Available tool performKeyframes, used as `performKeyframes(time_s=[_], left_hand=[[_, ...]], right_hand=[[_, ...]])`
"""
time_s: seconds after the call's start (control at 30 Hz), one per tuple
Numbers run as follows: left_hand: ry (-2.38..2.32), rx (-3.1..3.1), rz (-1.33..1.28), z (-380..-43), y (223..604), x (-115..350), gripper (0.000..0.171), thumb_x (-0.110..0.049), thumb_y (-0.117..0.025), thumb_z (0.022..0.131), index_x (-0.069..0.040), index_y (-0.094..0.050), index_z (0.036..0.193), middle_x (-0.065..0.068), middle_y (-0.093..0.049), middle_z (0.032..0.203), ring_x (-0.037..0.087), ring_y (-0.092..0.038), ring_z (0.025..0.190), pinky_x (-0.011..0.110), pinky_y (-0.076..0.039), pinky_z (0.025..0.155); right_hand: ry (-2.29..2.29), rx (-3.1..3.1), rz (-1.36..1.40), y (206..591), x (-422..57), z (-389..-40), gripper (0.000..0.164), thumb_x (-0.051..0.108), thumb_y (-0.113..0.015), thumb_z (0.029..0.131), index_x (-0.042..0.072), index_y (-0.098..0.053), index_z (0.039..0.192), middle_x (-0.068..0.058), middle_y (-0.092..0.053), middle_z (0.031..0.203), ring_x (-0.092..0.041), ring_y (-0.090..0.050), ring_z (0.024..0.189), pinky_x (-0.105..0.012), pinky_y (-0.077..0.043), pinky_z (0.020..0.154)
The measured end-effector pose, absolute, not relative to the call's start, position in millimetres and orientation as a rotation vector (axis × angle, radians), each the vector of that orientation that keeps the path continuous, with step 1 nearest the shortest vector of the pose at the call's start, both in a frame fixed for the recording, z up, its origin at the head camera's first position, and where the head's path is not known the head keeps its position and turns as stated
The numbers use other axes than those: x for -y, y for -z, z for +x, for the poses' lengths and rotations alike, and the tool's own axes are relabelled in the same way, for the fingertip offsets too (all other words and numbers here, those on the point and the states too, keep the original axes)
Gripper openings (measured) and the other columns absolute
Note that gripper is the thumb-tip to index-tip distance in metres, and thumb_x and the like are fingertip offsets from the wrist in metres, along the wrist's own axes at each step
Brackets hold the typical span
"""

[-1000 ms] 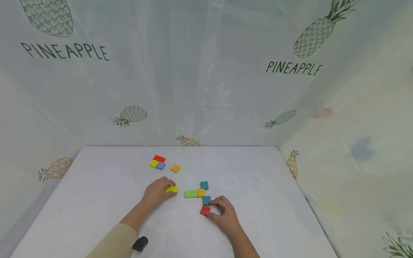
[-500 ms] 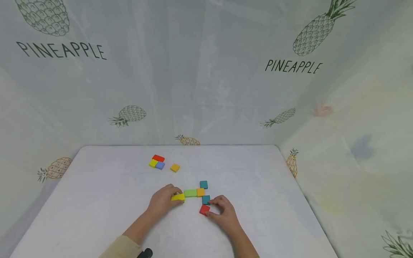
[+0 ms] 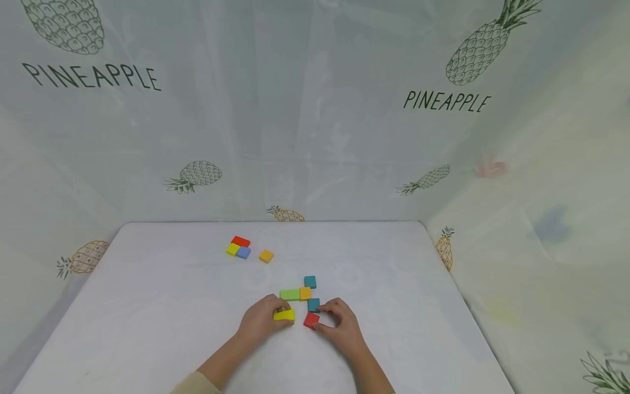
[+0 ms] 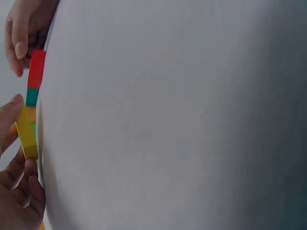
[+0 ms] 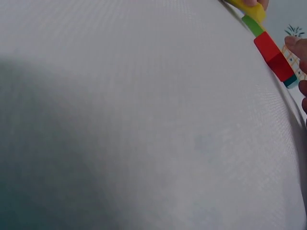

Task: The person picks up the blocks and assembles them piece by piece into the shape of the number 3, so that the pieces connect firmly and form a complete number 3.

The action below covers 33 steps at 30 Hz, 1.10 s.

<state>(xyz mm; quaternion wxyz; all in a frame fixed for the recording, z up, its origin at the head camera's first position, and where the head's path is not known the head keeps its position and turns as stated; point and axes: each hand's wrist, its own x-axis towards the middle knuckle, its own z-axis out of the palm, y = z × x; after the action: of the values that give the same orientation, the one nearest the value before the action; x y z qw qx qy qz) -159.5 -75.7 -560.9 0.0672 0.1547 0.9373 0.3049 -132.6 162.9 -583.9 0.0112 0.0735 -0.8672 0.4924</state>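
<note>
My left hand (image 3: 264,317) pinches a yellow block (image 3: 284,315) between thumb and fingers, in front of the light green block (image 3: 290,295). In the left wrist view the yellow block (image 4: 27,132) stands between thumb and fingertips. An orange square block (image 3: 305,294) joins the green one's right end, with one teal block (image 3: 310,282) behind it and another teal block (image 3: 313,305) in front. A red block (image 3: 311,320) sits slightly turned before the front teal one. Spread around these two, my right hand (image 3: 340,324) has its thumb by the red block and forefinger by the teal.
At the back left of the white table (image 3: 394,273) lie a red block (image 3: 241,241), a small yellow block (image 3: 233,249) and a blue block (image 3: 243,252), close together. A lone orange block (image 3: 266,256) is to their right. A pineapple-print curtain (image 3: 315,137) hangs behind the table.
My left hand has carried the yellow block right and toward me, from left of the green block to in front of it. My right hand has stayed by the red and teal blocks.
</note>
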Motion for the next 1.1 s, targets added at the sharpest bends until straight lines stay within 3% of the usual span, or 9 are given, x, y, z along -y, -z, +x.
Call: performKeyframes(time_s=[1.1], left_hand=[[-0.799, -2.796, 0.556, -142.6, 561.1, 53.2, 0.029, -0.035, -0.087, 0.071, -0.019, -0.074, 0.093, -0.012, -0.051, 0.079, 0.007, -0.047, 0.069, 0.024, -0.047, 0.064]], right_hand=[[-1.532, 2.696, 0.252, 585.0, -163.1, -132.7, 0.029, 0.027, -0.082, 0.079, 0.024, -0.072, 0.105, 0.014, -0.058, 0.102, -0.012, -0.054, 0.101, -0.027, -0.047, 0.092]])
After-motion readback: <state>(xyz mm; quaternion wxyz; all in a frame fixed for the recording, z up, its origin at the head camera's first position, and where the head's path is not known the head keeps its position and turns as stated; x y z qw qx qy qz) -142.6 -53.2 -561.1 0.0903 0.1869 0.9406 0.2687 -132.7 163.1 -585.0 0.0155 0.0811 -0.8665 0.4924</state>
